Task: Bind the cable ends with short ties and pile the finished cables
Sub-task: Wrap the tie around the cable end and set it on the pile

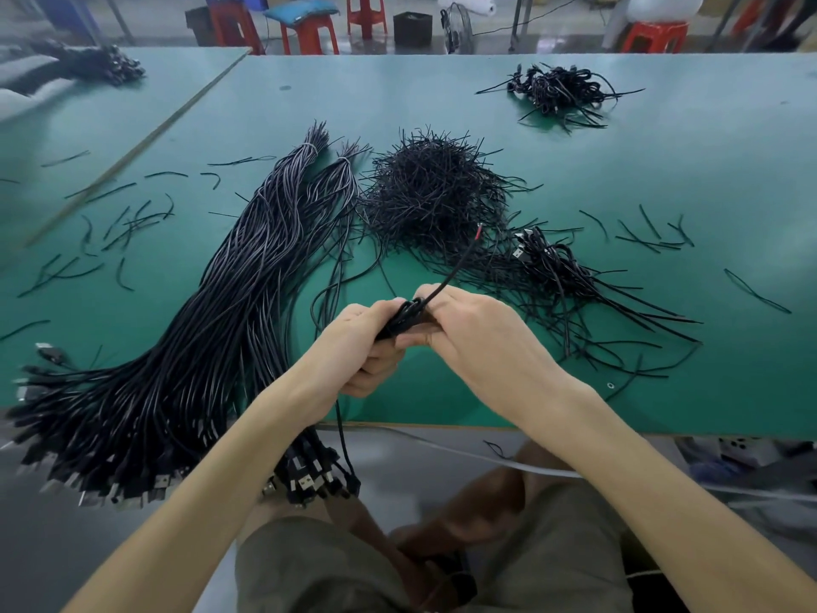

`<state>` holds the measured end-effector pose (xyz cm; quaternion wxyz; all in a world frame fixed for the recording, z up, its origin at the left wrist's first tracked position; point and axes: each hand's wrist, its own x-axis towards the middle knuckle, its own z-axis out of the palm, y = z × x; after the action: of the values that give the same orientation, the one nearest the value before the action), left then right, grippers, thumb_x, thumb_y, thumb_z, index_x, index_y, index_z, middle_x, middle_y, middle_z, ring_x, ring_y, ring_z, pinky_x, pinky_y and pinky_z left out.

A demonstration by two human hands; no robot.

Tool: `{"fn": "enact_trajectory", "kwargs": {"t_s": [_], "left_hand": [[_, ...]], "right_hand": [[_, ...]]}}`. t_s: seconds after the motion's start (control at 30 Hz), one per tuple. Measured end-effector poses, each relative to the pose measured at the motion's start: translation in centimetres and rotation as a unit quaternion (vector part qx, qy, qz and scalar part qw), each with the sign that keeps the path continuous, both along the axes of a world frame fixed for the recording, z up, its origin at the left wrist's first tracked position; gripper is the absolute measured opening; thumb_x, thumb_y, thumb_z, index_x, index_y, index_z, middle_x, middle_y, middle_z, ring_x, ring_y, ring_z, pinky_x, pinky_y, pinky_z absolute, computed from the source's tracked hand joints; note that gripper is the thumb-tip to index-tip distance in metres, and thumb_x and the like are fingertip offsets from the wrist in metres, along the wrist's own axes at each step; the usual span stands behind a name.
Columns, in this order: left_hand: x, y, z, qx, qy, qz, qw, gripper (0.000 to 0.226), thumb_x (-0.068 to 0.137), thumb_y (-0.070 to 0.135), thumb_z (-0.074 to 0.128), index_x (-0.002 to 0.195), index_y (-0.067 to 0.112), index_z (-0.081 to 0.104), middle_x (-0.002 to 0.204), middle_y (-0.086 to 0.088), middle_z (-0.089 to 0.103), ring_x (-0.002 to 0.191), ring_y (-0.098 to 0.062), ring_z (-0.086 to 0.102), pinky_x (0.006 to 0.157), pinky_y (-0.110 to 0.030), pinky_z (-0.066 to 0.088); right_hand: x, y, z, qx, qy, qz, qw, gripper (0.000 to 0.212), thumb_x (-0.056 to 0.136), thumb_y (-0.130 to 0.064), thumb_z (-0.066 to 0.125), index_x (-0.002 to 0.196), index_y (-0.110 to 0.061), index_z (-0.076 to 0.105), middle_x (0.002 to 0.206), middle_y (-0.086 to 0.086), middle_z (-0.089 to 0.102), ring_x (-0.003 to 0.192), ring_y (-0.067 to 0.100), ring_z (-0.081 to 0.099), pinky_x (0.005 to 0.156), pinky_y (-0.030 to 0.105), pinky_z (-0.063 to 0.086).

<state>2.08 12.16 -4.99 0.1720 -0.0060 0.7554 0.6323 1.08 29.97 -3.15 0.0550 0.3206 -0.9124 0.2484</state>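
**Coiled black cable** (404, 318): gripped between the left hand (371, 342) and the right hand (477, 334), both clenched round it above the near edge of the table (663, 170). One free end is raised toward the tie heap.

**Long cable bundle** (221, 325): laid diagonally on the left of the green table, with USB plugs (305, 482) overhanging the near edge.

**Heap of short black ties** (433, 192): at centre, just beside the bundle's far end.

**Pile of bound cables** (557, 267): to the right of the hands. A second pile (559, 92) lies at the far right.

**Loose ties** (128, 223): scattered over the surface.

**Room**: red stools (309, 33) and a fan (457, 26) are seen beyond the table.
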Motion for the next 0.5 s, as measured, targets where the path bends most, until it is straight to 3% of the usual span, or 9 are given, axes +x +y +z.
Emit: {"fn": "enact_trajectory", "kwargs": {"t_s": [0.07, 0.13, 0.23, 0.37, 0.43, 0.5], "left_hand": [[0.2, 0.0, 0.2, 0.007, -0.008, 0.000, 1.000, 0.051, 0.106, 0.041, 0.035, 0.057, 0.024, 0.035, 0.052, 0.004, 0.019, 0.046, -0.015, 0.010, 0.044, -0.019, 0.013], [0.3, 0.1, 0.4, 0.024, -0.011, 0.005, 1.000, 0.049, 0.102, 0.042, 0.037, 0.057, 0.023, 0.030, 0.051, 0.004, 0.018, 0.046, -0.014, 0.009, 0.044, -0.019, 0.012], [0.6, 0.4, 0.4, 0.094, -0.027, 0.035, 0.995, 0.049, 0.102, 0.038, 0.035, 0.056, 0.023, 0.025, 0.048, 0.005, 0.016, 0.041, -0.012, 0.010, 0.041, -0.017, 0.013], [0.8, 0.9, 0.1, 0.160, -0.066, 0.092, 0.981, 0.058, 0.105, 0.036, 0.035, 0.048, 0.025, 0.031, 0.046, 0.007, 0.019, 0.039, -0.013, 0.011, 0.037, -0.018, 0.014], [0.8, 1.2, -0.1, 0.159, -0.068, 0.121, 0.977, 0.056, 0.103, 0.037, 0.039, 0.049, 0.026, 0.030, 0.046, 0.007, 0.020, 0.039, -0.013, 0.012, 0.037, -0.018, 0.015], [0.7, 1.5, -0.3, 0.124, -0.032, 0.143, 0.981, 0.058, 0.104, 0.039, 0.041, 0.048, 0.026, 0.031, 0.045, 0.008, 0.022, 0.039, -0.012, 0.014, 0.038, -0.018, 0.014]], "right_hand": [[0.1, -0.1, -0.3, -0.038, -0.010, 0.008, 0.999, 0.025, 0.100, -0.035, 0.053, 0.102, -0.012, 0.061, 0.092, -0.003, 0.063, 0.084, 0.023, 0.062, 0.077, 0.044, 0.052], [0.3, -0.2, -0.8, -0.125, -0.059, 0.010, 0.990, 0.015, 0.099, -0.029, 0.063, 0.092, -0.015, 0.062, 0.078, -0.013, 0.060, 0.072, 0.011, 0.059, 0.072, 0.034, 0.051], [0.9, -0.8, -1.5, -0.262, -0.173, -0.019, 0.949, 0.017, 0.098, -0.024, 0.067, 0.085, -0.013, 0.065, 0.065, -0.002, 0.063, 0.054, 0.013, 0.059, 0.061, 0.027, 0.050], [1.5, -1.5, -1.7, -0.336, -0.251, -0.026, 0.908, 0.029, 0.103, -0.026, 0.061, 0.079, -0.010, 0.064, 0.060, 0.002, 0.059, 0.047, 0.016, 0.054, 0.053, 0.026, 0.047], [1.6, -1.5, -1.6, -0.394, -0.352, -0.025, 0.849, 0.029, 0.103, -0.025, 0.061, 0.077, -0.010, 0.062, 0.059, 0.001, 0.055, 0.047, 0.013, 0.048, 0.048, 0.020, 0.041], [1.7, -1.3, -1.3, -0.457, -0.487, -0.015, 0.744, 0.026, 0.102, -0.024, 0.061, 0.078, -0.013, 0.061, 0.062, 0.001, 0.050, 0.049, 0.011, 0.042, 0.047, 0.017, 0.035]]}}
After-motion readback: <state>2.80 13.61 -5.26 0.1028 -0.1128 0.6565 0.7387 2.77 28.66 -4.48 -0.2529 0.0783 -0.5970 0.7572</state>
